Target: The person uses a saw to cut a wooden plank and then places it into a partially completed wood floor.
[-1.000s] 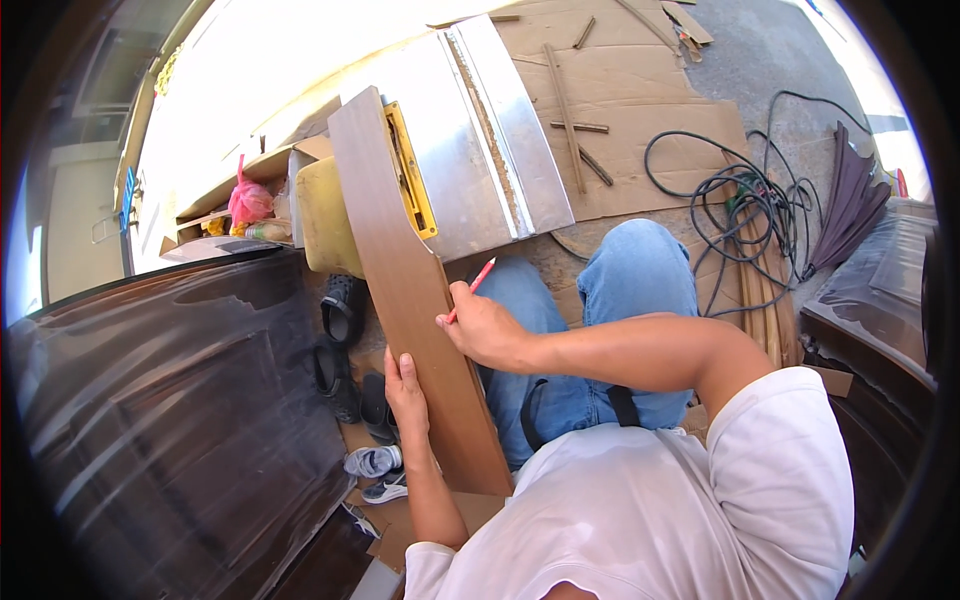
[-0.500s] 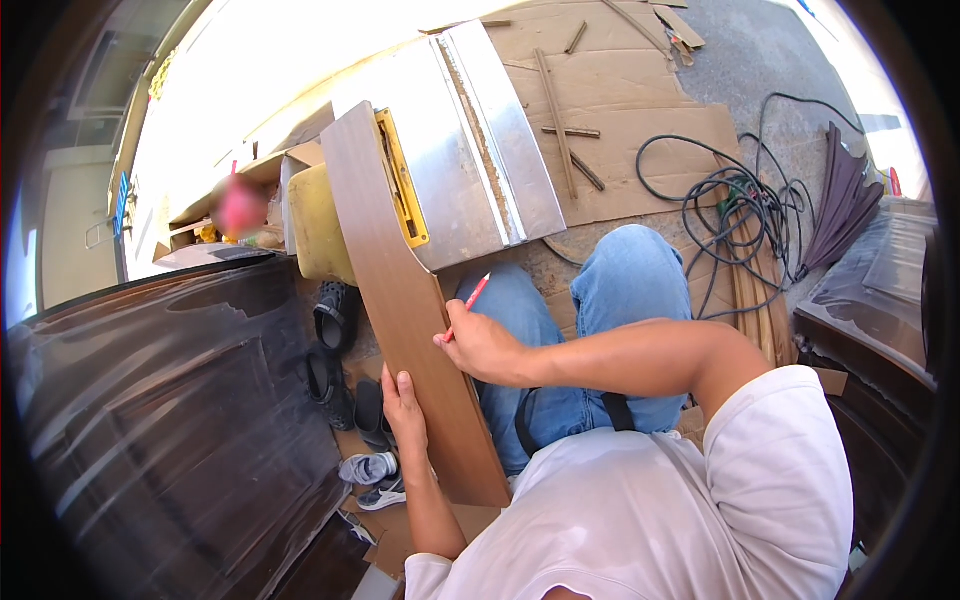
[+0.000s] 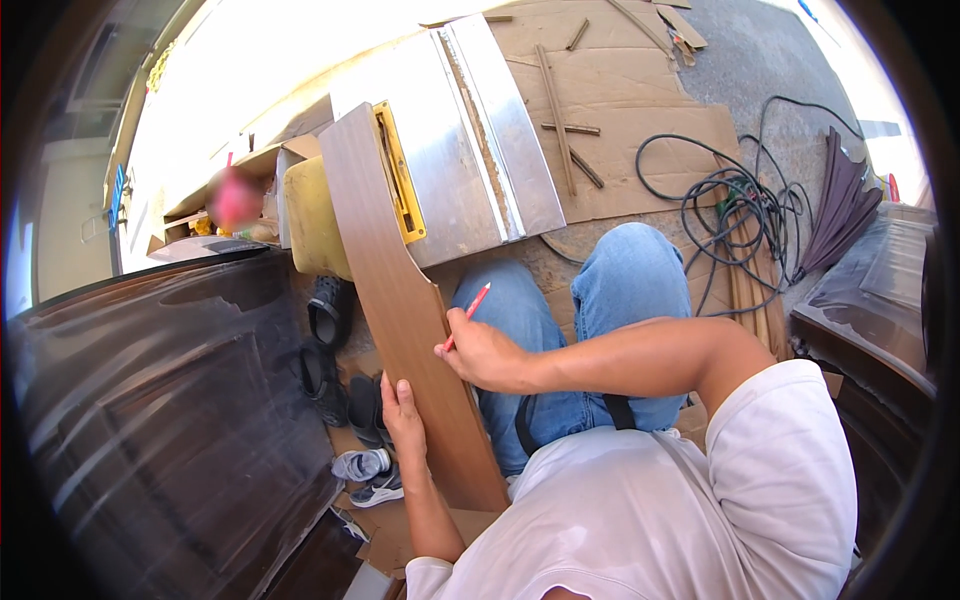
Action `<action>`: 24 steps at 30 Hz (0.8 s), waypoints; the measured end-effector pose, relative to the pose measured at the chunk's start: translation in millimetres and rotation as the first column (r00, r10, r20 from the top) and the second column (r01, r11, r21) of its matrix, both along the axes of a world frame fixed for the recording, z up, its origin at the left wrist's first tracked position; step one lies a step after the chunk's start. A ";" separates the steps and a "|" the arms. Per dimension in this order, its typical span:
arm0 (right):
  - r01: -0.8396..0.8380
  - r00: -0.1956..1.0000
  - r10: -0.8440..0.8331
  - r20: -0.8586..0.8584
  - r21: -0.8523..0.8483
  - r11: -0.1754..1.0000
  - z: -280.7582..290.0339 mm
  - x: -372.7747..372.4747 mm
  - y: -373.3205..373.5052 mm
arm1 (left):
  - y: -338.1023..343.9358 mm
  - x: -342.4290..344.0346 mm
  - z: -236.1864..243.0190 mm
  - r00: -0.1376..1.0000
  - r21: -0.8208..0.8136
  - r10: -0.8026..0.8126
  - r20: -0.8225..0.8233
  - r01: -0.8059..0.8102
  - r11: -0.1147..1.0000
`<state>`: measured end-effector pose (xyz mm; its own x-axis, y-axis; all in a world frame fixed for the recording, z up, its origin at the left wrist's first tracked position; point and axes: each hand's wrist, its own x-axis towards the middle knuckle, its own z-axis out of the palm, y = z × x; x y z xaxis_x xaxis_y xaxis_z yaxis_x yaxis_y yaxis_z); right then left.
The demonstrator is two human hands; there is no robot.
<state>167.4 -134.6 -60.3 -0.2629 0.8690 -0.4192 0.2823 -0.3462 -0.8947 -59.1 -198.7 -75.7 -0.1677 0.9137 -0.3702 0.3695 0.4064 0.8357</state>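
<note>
A long brown wooden board (image 3: 400, 340) slants from my body up onto a silver metal saw table (image 3: 475, 190), beside its yellow slot insert (image 3: 400, 175). A curved cut-out shows in the board's right edge near the table. My left hand (image 3: 404, 415) grips the left edge, thumb uppermost; its other fingers are partly hidden. My right hand (image 3: 485, 352) is closed around a red pencil (image 3: 481, 298), whose tip points up and away from the board. That hand lies at the board's right edge, over my thigh.
A dark panelled door (image 3: 180, 410) lies at left, with black clogs (image 3: 328, 312) and grey sneakers (image 3: 362, 465) beside it. Cardboard (image 3: 640, 170) with thin wood strips covers the far floor. At right are a coiled black cable (image 3: 735, 195) and a folded umbrella (image 3: 832, 215).
The board has shifted slightly toward me relative to the saw table. Both hands have come down a little with it, keeping their hold on the board and the pencil.
</note>
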 end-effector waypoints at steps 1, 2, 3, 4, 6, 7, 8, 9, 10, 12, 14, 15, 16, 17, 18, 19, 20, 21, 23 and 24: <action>-0.003 1.000 0.003 0.001 -0.001 1.000 1.2 0.3 -0.8 | -1.0 0.6 1.6 1.000 -0.001 -0.003 0.013 0.003 1.000; -0.008 1.000 0.008 0.005 -0.003 1.000 2.2 0.5 -1.6 | -2.4 1.5 2.5 1.000 -0.002 0.000 0.014 0.000 1.000; -0.013 1.000 0.013 0.009 -0.006 1.000 2.6 0.5 -2.7 | -3.8 2.3 3.0 1.000 -0.008 0.001 0.007 -0.001 1.000; -0.014 1.000 0.014 0.009 -0.006 1.000 -0.1 -1.0 -4.7 | -4.4 2.1 3.7 1.000 -0.013 0.000 -0.002 0.000 1.000; -0.003 1.000 0.002 -0.020 -0.022 1.000 -7.5 -4.3 -9.5 | -7.0 0.4 3.7 1.000 -0.014 -0.003 -0.012 0.003 1.000; -0.005 1.000 0.004 -0.019 -0.023 1.000 -6.5 -4.4 -10.2 | -9.1 -0.6 3.0 1.000 -0.016 -0.007 -0.021 0.007 1.000; -0.010 1.000 0.009 -0.017 -0.029 1.000 -5.4 -4.5 -11.1 | -10.8 -1.6 2.3 1.000 -0.017 -0.005 -0.020 0.005 1.000; -0.014 1.000 0.014 -0.015 -0.036 0.999 -4.4 -4.6 -11.8 | -12.4 -2.9 1.5 1.000 -0.015 -0.003 -0.010 0.003 1.000; -0.016 1.000 0.015 -0.014 -0.036 0.999 -4.0 -4.7 -12.4 | -13.1 -3.5 1.3 1.000 -0.011 -0.001 0.000 0.001 1.000; -0.018 1.000 0.018 -0.018 -0.037 0.999 -3.4 -5.2 -13.4 | -13.6 -4.7 2.0 1.000 -0.017 -0.004 -0.011 0.004 1.000; -0.009 1.000 0.009 -0.007 -0.033 0.999 -5.0 -6.5 -11.2 | -13.8 -5.6 3.3 1.000 -0.020 -0.005 -0.023 0.005 1.000; 0.002 1.000 -0.002 0.005 -0.030 1.000 -6.3 -7.2 -9.3 | -13.2 -5.4 3.5 1.000 -0.011 -0.017 -0.020 0.016 1.000; 0.002 1.000 -0.002 0.005 -0.028 1.000 -5.8 -7.5 -4.5 | -12.1 -5.1 3.8 0.999 -0.001 -0.029 -0.018 0.029 1.000; 0.032 0.999 -0.031 0.020 -0.048 0.998 -6.0 -7.7 2.0 | -11.3 -4.1 4.5 0.999 0.000 -0.029 -0.017 0.029 1.000; 0.063 0.998 -0.061 0.035 -0.068 0.996 -5.9 -7.5 7.9 | -10.6 -2.5 5.6 0.999 -0.004 -0.025 -0.021 0.024 1.000; 0.063 0.998 -0.061 0.035 -0.067 0.996 -4.2 -6.9 13.5 | -10.5 -1.9 6.4 1.000 -0.008 -0.019 -0.024 0.019 1.000; 0.077 0.997 -0.074 0.035 -0.084 0.994 -1.6 -6.0 18.9 | -10.5 -2.9 5.5 1.000 -0.006 -0.019 -0.024 0.019 1.000; 0.091 0.995 -0.088 0.036 -0.100 0.991 0.0 -5.9 21.5 | -10.7 -4.8 3.5 0.999 -0.009 -0.021 -0.032 0.020 1.000; 0.087 0.995 -0.082 0.053 -0.083 0.993 -3.2 -8.0 19.3 | -10.8 -7.9 0.5 0.999 -0.011 -0.024 -0.038 0.023 1.000; 0.081 0.995 -0.076 0.069 -0.067 0.994 -4.6 -9.1 18.2 | -10.8 -9.7 -0.3 0.999 -0.009 -0.024 -0.049 0.023 1.000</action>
<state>158.3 -116.4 -64.9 -0.1647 0.8541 -0.4934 0.3094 -0.4302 -0.8480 -68.8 -209.5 -76.0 -0.1643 0.9147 -0.3693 0.4193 0.4037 0.8132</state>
